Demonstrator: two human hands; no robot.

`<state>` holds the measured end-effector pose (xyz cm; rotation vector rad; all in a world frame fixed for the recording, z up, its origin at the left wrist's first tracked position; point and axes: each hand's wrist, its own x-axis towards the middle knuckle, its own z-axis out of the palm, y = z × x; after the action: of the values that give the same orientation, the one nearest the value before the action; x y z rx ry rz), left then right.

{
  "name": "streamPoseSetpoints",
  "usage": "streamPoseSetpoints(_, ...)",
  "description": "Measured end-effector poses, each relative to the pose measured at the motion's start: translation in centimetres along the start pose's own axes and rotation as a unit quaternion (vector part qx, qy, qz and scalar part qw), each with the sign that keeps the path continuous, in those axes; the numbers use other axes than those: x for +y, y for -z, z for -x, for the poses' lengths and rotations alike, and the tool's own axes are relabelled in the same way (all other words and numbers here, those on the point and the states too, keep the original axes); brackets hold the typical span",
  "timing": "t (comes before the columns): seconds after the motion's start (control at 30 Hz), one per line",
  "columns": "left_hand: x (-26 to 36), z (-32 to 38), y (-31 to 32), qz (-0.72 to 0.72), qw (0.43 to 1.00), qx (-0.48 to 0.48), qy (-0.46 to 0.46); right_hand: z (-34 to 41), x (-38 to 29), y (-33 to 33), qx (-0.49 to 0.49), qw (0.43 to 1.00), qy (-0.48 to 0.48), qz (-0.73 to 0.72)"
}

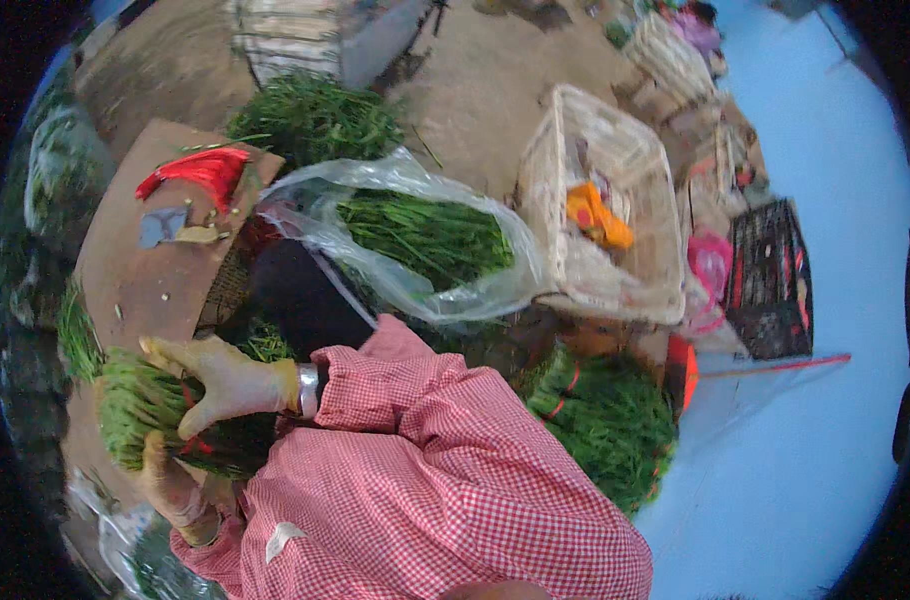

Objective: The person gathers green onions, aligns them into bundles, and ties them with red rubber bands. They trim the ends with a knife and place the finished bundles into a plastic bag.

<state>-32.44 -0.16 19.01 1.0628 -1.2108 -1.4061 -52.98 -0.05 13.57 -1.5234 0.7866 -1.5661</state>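
Note:
A bundle of long green leafy stalks [136, 409], perhaps chives, lies sideways at the left with its pale ends outward. A red band goes round it. My gloved right hand [226, 382] holds it from above, fingers over the top and thumb across the near side. From below, my gloved left hand [171, 484] grips the same bundle with its thumb up against it. A brown board [151, 289] extends beyond the bundle. On it are a heap of red bands [204, 174], a grey-blue flat piece [162, 226] and a small tan piece [198, 235].
An open clear plastic bag [320, 176] holds loose green stalks [425, 236]. Beside it stands a white plastic crate [612, 300] containing an orange item [599, 216]. Banded green bundles [605, 427] are piled right of me. Farther off are loose greens [312, 116] and a black crate [770, 277].

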Motion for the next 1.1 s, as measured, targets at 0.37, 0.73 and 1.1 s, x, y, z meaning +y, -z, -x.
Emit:
streamPoseSetpoints(0.37, 10.9, -4.2, -24.5, -0.229, 0.839, -0.386, -0.309, -2.6, -9.0, 14.2, 0.152, 0.963, 0.130, -0.181)
streamPoseSetpoints(0.73, -2.1, -17.8, -11.4, -0.066, 0.917, -0.392, 0.027, 18.2, -29.6, 33.2, 0.183, 0.884, -0.349, 0.251)
streamPoseSetpoints(1.1, -10.4, -20.1, 17.7, -0.271, 0.858, -0.251, 0.357, 48.4, -14.7, 8.8, -0.060, 0.565, -0.822, 0.040)
